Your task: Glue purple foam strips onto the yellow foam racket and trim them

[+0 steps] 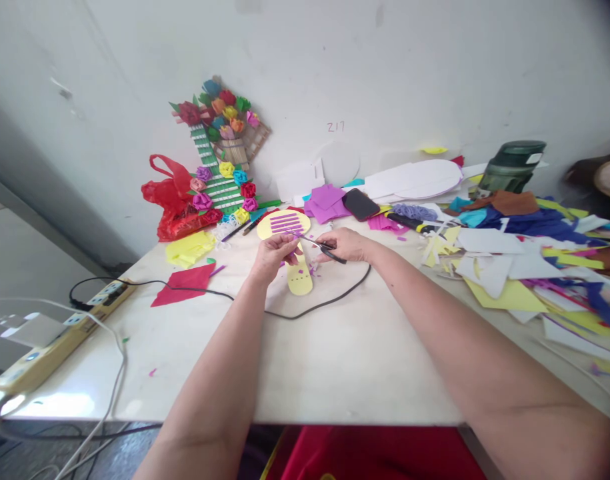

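Note:
My right hand (345, 245) is closed round the dark handles of a pair of scissors (329, 251), whose blades point left toward my other hand. In my left hand (277, 253) the fingers pinch a thin purple strip (295, 234) close to the blade tips. Under both hands lies a yellow paddle-shaped cutout (299, 283) with a rounded head and a narrower stem. Several purple strips (287, 221) run across its head in rows. Small purple scraps (313, 269) lie around the stem.
A black cable (299, 317) crosses the table from a power strip (85, 323) at left. Paper flowers (227, 110) and a red bag (172, 200) stand at back left. Purple sheets (327, 203), a phone (359, 204), paper scraps (509, 250) and a green bottle (512, 167) occupy the right.

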Tool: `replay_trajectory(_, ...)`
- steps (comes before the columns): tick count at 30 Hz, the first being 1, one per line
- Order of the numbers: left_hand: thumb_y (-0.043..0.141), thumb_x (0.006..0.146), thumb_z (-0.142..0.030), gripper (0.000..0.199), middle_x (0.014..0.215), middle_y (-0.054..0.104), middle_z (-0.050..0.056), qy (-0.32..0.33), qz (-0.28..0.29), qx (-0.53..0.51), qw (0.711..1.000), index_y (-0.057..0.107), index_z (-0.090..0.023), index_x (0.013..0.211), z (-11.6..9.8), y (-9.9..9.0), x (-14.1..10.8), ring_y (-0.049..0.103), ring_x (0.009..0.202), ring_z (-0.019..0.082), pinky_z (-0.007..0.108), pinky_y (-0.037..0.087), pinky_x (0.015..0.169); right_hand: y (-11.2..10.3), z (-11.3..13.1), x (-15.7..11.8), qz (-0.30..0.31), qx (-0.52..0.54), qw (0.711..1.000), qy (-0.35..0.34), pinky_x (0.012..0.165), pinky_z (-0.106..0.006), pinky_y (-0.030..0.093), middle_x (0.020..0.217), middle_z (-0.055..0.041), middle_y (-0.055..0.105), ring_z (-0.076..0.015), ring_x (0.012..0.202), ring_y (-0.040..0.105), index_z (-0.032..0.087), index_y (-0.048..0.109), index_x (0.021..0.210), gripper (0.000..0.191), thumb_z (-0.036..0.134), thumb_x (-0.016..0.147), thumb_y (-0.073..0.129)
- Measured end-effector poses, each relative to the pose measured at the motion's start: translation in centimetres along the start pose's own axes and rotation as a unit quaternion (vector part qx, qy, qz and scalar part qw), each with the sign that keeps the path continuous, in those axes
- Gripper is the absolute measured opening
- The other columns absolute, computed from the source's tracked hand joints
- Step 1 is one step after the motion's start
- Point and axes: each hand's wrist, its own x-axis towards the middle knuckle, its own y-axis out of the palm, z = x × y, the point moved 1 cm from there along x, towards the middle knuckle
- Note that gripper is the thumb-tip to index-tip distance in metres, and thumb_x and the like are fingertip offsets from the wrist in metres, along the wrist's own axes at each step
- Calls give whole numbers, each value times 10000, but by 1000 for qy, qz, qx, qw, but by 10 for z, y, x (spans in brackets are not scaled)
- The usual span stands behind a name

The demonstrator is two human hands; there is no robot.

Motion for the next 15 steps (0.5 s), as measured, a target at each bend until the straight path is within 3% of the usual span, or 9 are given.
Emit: replay_trajectory(15,707,655,-404,306,629,647,33,-4,23,13,1000,594,-132,736,2,0,0,551,438,92,204,420,421,1,8,0,-17,-27,999,-3,553,-230,274,604,24,564,-111,587,452,183,665,805,394,514,592,681)
